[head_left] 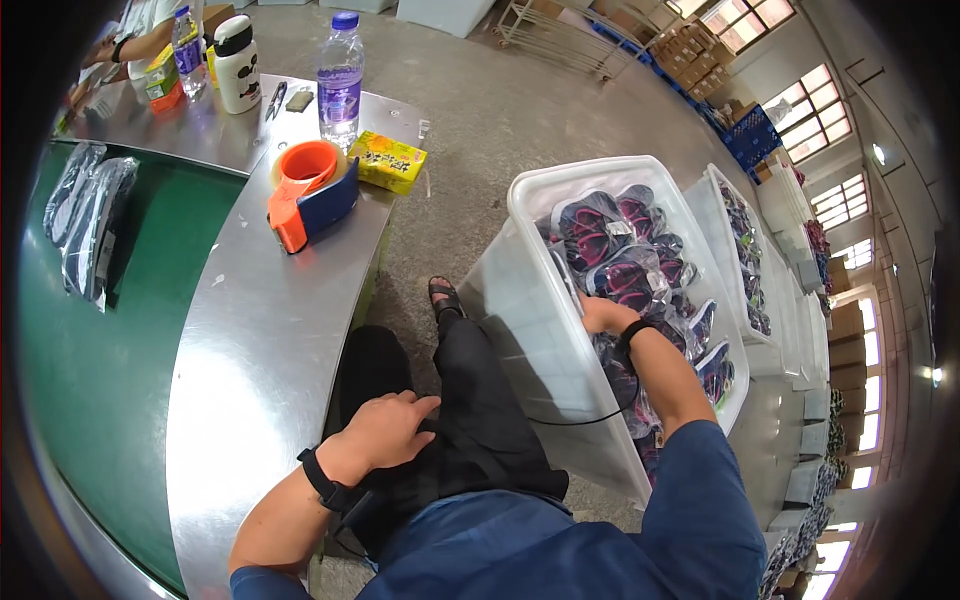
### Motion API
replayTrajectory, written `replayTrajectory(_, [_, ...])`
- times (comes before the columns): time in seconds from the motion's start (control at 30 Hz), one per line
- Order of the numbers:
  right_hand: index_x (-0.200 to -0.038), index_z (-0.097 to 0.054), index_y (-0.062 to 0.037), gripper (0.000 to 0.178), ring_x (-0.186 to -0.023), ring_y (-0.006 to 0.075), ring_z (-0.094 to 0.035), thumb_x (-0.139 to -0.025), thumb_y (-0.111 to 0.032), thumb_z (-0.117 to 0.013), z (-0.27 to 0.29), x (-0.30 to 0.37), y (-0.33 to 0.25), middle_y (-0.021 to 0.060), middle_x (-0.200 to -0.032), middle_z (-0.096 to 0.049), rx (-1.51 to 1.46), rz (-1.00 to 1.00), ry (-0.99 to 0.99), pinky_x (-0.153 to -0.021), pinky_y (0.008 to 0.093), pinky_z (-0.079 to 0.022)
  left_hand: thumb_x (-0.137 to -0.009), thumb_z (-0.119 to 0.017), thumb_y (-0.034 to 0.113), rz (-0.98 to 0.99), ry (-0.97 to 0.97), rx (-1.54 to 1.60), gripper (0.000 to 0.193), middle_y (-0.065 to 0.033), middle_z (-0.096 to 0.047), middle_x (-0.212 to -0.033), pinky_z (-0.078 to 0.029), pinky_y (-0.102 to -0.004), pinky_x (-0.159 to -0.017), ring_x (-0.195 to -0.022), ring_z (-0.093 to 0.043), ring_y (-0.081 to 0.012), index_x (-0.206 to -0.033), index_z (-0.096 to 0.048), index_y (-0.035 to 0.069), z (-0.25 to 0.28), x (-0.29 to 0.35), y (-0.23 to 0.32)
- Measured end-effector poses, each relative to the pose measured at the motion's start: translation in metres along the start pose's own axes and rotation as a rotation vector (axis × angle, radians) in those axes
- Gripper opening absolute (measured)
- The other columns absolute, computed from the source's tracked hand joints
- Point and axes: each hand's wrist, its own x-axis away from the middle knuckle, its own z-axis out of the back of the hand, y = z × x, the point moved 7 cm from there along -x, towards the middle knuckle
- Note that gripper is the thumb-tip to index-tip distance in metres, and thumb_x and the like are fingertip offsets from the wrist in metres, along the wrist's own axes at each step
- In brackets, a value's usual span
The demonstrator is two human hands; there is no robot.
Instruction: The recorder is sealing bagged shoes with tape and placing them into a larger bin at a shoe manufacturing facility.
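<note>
My left hand [385, 432] hovers over or rests on my black trouser leg beside the metal table edge. Its fingers are loosely apart, with nothing in them. My right hand [606, 316] reaches inside a white plastic bin [535, 310], close to its left wall. The fingertips are hidden down among clear-bagged shoes [625, 283], so their grip does not show. These shoes are dark with pink lines and fill the bin. On the green surface at the left lie clear-bagged dark items [92, 222].
A curved metal table [255, 370] borders the green surface [120, 400]. On it stand an orange-and-blue tape dispenser [305, 195], a yellow box [388, 162], a water bottle [340, 85] and a white flask [237, 65]. Another shoe-filled bin [735, 250] is at right. Another person's arm [145, 45] shows far left.
</note>
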Motion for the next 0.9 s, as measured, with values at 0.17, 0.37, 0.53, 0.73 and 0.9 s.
replayTrajectory(0.17, [-0.164, -0.023, 0.0079, 0.1, -0.119, 0.0475, -0.069, -0.09, -0.042, -0.067, -0.012, -0.015, 0.044, 0.0375, -0.129, -0.067, 0.055, -0.012, -0.079, -0.101, 0.0502, -0.054, -0.095, -0.075, 0.03, -0.034, -0.001, -0.012, 0.056, -0.0178, -0.068, -0.111, -0.057, -0.048, -0.091, -0.104, -0.07, -0.0395, -0.145, -0.06, 0.011, 0.006, -0.007, 0.008])
replayTrajectory(0.37, [-0.166, -0.016, 0.0048, 0.097, -0.122, 0.0457, -0.068, -0.097, -0.042, -0.066, -0.012, -0.018, -0.017, 0.037, -0.138, -0.064, -0.054, -0.217, -0.341, -0.102, 0.0477, -0.053, -0.095, -0.075, 0.029, 0.015, -0.007, 0.024, 0.055, -0.0178, -0.068, -0.111, -0.057, -0.0475, -0.091, -0.104, -0.069, -0.0396, -0.144, -0.061, 0.01, 0.002, 0.005, -0.001])
replayTrajectory(0.53, [-0.165, -0.015, 0.0111, 0.11, -0.131, 0.0436, -0.063, -0.088, -0.044, -0.072, -0.043, -0.026, 0.027, 0.0394, -0.144, -0.058, -0.171, 0.011, -0.225, -0.108, 0.0452, -0.05, -0.095, -0.075, 0.028, 0.03, 0.001, 0.027, 0.054, -0.0179, -0.068, -0.111, -0.057, -0.0474, -0.09, -0.105, -0.069, -0.0399, -0.144, -0.061, 0.01, 0.005, 0.008, -0.003])
replayTrajectory(0.73, [-0.169, -0.016, 0.001, 0.105, -0.115, 0.0433, -0.071, -0.086, -0.038, -0.068, -0.055, 0.014, 0.151, 0.0372, -0.135, -0.065, -0.15, -0.069, -0.049, -0.093, 0.0464, -0.057, -0.095, -0.075, 0.028, -0.164, -0.005, 0.011, 0.054, -0.018, -0.069, -0.113, -0.057, -0.0476, -0.091, -0.106, -0.069, -0.0399, -0.144, -0.061, 0.009, 0.013, -0.034, 0.029])
replayTrajectory(0.9, [-0.173, -0.012, -0.0123, 0.108, -0.08, 0.0309, -0.068, -0.084, -0.035, -0.068, -0.055, -0.022, 0.046, 0.0266, -0.125, -0.072, -0.202, -0.246, -0.207, -0.068, 0.0424, -0.052, -0.095, -0.075, 0.027, -0.01, -0.029, 0.014, 0.054, -0.0183, -0.069, -0.115, -0.057, -0.0479, -0.092, -0.107, -0.069, -0.0405, -0.144, -0.06, 0.009, 0.008, 0.002, 0.006])
